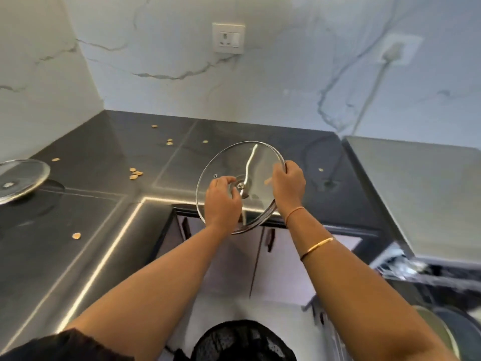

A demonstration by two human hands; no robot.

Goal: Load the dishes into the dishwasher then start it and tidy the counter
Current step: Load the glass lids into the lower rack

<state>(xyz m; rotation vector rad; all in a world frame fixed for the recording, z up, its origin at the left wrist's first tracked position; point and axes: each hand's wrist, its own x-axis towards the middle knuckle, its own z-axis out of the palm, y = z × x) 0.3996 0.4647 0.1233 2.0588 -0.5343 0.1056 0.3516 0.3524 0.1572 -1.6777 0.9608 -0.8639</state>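
Now the glass lid (234, 162) hangs mid-frame over the desk's (104, 152) front edge, left hand (222, 201) pinching its centre fitting, right hand (287, 186) curled round its right rim and nearer what looks like the dishwasher (406, 269) at lower right.

One wide-angle camera, worn on the person's head, looks forward and steeply down. Both forearms run up from the lower edge to the left grip (222, 201) and right grip (287, 186), which hold a glass lid (250, 162) at frame centre, at arm's length. The dark bench (104, 152) fills the middle and left, close below; the marble wall (182, 61) takes the upper half.
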